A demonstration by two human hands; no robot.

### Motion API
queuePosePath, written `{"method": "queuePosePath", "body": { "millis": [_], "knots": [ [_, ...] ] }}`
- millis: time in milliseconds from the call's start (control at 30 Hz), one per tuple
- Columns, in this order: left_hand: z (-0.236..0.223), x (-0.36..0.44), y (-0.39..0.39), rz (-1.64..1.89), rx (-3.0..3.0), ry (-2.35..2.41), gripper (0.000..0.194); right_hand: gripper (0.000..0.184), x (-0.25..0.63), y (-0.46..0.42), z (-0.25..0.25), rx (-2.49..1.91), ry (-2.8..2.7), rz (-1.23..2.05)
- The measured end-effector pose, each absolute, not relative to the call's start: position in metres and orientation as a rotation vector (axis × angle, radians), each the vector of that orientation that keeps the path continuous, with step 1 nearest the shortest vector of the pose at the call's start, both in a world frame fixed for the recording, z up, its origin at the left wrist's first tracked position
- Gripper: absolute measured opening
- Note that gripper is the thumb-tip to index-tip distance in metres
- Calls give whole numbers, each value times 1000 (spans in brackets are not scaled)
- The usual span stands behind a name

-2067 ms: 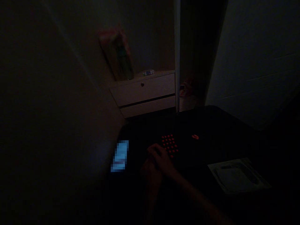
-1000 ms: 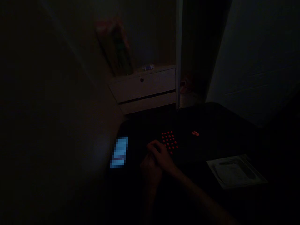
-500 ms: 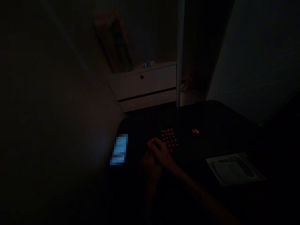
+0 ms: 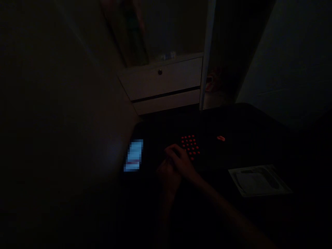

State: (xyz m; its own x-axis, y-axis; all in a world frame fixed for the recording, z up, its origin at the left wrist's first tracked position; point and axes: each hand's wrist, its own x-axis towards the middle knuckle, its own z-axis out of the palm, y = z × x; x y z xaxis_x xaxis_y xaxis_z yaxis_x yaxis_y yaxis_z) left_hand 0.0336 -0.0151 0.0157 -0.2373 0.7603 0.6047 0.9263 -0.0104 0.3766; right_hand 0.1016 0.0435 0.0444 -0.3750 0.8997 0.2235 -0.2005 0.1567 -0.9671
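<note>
The room is very dark. On a black table, my right hand is bent with its fingers curled together, resting against my left hand. My left hand is closed lower down, just to the left, and its fingers are mostly lost in shadow. Whatever the two hands may hold between them cannot be made out. Just beyond my right hand lie several small round red pieces, laid out in rows. Farther right is a small orange-red object, shaped like a loop.
A lit, blurred-out screen lies at the table's left edge, by the wall. A flat pale packet or sheet is near the right front. Behind the table stands a drawer unit with a small object on top.
The view has tilted down slightly, so the cabinet, screen and red pieces sit higher in the picture. Both hands keep the same closed pose together.
</note>
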Motion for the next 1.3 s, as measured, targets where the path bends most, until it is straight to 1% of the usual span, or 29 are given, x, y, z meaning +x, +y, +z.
{"method": "queuePosePath", "body": {
  "millis": [200,367,467,567,700,833,967,1300],
  "knots": [
    [14,33,-15,-1030,-1761,-2015,19,17,101,44,45,-717,-1443,1427],
    [11,33,-14,-1048,-1757,-1967,20,18,101,44,45,-733,-1448,1433],
    [10,33,-13,-1044,-1752,-1981,17,17,101,43,44,-739,-1441,1427],
    [10,32,-13,-1076,-1779,-1944,20,16,101,43,44,-730,-1433,1433],
    [11,32,-14,-1138,-1774,-1944,18,15,100,42,44,-718,-1418,1448],
    [11,32,-15,-1097,-1765,-1946,21,15,99,43,44,-725,-1419,1440],
    [8,31,-13,-1064,-1738,-1954,19,16,98,44,41,-729,-1416,1436],
    [0,26,-11,-1059,-1758,-1925,20,17,97,43,40,-739,-1402,1464]
  ]
}}
